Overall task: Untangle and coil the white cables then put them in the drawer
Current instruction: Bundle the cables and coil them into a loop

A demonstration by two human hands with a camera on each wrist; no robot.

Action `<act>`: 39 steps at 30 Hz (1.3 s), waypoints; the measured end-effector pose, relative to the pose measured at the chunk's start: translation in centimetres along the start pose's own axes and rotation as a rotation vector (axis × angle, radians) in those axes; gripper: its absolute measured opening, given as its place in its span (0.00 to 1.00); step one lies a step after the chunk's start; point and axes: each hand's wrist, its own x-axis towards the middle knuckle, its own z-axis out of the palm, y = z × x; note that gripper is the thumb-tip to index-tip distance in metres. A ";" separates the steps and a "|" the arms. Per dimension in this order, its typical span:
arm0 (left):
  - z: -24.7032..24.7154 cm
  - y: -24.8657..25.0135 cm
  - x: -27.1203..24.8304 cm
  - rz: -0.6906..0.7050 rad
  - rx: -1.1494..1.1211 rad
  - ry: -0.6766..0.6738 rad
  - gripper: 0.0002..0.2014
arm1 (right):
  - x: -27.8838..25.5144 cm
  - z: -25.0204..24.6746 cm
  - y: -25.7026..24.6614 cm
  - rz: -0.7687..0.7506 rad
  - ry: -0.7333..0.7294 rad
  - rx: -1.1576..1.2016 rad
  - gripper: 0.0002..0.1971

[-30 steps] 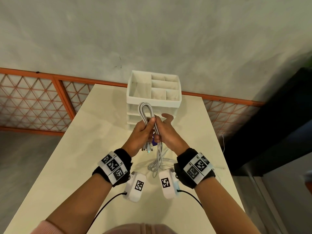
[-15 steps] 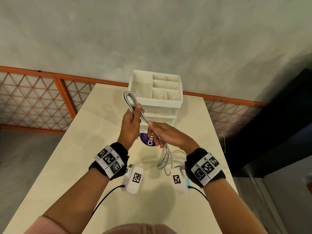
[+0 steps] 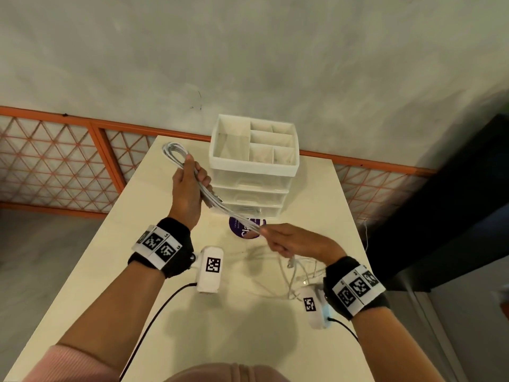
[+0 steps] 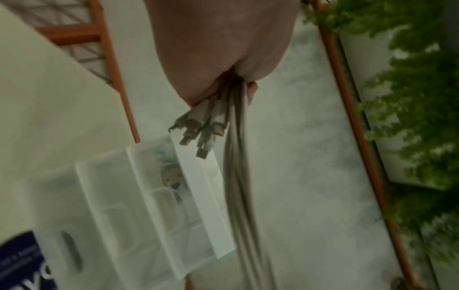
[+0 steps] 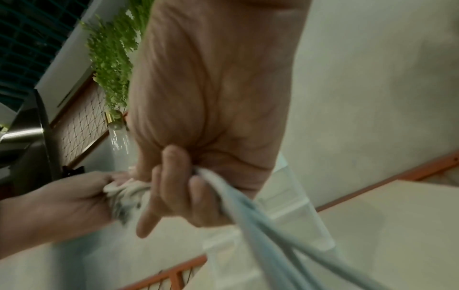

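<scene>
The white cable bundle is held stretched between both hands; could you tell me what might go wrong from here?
1. The plug ends poke loosely out below the left hand; a hard pull by the right hand might drag them out of the white cable bundle.
2. Loose cable trails on the table under the right wrist and may snag.
3. The drawers look closed while both hands are occupied.

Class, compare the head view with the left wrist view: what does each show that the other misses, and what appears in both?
Head only: the right hand gripping the white cable bundle, loose white cables on the cream table, the organiser's divided top tray.
Left wrist only: metal plug ends sticking out below the left hand.
Both: the left hand gripping the bundle, the translucent white drawer organiser, the purple round sticker.
</scene>
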 end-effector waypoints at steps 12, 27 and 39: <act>3.2 -0.2 -3.4 -0.045 0.518 -0.592 0.19 | -0.7 -2.6 -4.6 -0.313 0.480 -0.138 0.08; 3.5 0.2 -5.6 -0.289 0.410 -0.711 0.22 | -1.3 -2.9 -7.0 -0.436 0.446 -0.354 0.04; 3.2 0.0 -6.8 -0.424 0.340 -0.798 0.24 | -2.5 -3.3 -6.8 -0.475 0.485 -0.358 0.12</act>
